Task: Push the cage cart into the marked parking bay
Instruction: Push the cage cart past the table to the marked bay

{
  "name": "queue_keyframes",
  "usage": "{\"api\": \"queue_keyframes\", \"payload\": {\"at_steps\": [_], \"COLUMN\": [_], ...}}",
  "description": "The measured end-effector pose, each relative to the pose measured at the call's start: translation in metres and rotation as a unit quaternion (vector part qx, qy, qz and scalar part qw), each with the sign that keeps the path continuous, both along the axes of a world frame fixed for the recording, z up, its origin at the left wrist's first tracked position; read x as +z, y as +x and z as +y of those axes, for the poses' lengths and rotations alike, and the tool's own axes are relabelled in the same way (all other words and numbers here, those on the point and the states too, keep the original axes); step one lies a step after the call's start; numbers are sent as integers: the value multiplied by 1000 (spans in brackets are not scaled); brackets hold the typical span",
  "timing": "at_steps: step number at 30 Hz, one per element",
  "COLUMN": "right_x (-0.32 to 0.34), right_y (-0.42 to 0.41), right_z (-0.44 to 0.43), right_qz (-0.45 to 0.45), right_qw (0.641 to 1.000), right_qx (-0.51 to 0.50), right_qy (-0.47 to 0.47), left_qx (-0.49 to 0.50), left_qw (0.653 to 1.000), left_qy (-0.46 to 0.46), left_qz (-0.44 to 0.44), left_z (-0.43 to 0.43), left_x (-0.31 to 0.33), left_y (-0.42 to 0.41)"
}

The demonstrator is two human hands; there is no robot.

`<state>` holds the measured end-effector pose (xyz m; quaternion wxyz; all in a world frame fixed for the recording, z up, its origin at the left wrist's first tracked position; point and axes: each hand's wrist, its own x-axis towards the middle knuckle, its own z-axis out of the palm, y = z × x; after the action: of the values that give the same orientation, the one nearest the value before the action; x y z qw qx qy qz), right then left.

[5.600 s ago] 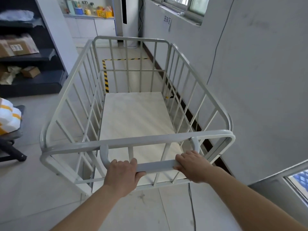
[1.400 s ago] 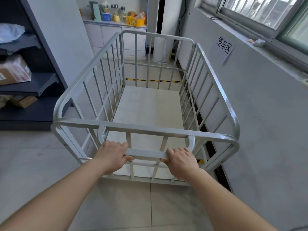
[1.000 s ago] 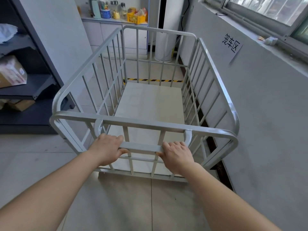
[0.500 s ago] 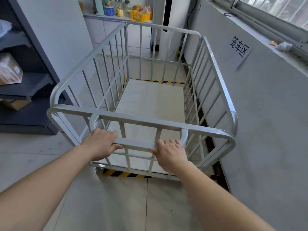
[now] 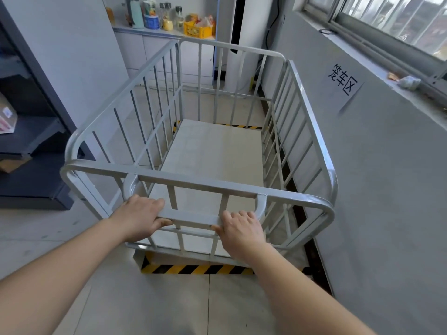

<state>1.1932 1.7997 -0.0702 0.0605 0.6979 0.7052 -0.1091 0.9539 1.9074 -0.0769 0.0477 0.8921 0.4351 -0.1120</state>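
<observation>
Both of our hands grip the grey handle bar [image 5: 191, 218] on the near end of the cage cart [image 5: 300, 131]. Our left hand [image 5: 140, 216] is closed around the left part of this bar, with the fingers over the top and the thumb below. Our right hand [image 5: 242, 232] is closed around the right part, near the place where the bar bends up to the top rail. The two hands are apart, with a bare piece of bar between them.

The cart stands along the grey wall [image 5: 387, 189] on the right, its right side just beside the wall. Its pale floor plate [image 5: 217, 155] carries no load. On the floor just under the near end of the cart we see a yellow and black striped tape line [image 5: 196, 269], and a second striped line [image 5: 242, 126] shows at the far end of the floor plate, so the cart sits between these two lines. We cannot tell if the wheels are fully inside the lines.

On the wall to the right hangs a paper sign [image 5: 343, 81] with black characters, and above it is a window [image 5: 391, 18]. To the left stands a dark shelf unit [image 5: 31, 131]. Far behind the cart, a white counter [image 5: 154, 32] holds bottles and a yellow basket [image 5: 197, 30].
</observation>
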Motion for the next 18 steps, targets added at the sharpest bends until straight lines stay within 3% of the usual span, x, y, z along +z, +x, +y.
{"api": "queue_keyframes", "payload": {"at_steps": [5, 9, 14, 18], "right_x": [5, 8, 10, 14], "right_y": [-9, -18, -27, -19], "right_z": [15, 24, 38, 46], "right_qz": [11, 24, 67, 122], "right_qw": [1000, 999, 995, 990], "right_qx": [-2, -5, -23, 7], "right_qy": [-22, -37, -73, -76], "left_qx": [-5, -2, 79, 72], "left_qw": [999, 991, 971, 981], "left_qy": [-48, -113, -174, -103], "left_qz": [9, 76, 144, 148], "left_z": [14, 31, 54, 65], "left_x": [16, 22, 41, 56], "left_y": [-2, -8, 14, 56]}}
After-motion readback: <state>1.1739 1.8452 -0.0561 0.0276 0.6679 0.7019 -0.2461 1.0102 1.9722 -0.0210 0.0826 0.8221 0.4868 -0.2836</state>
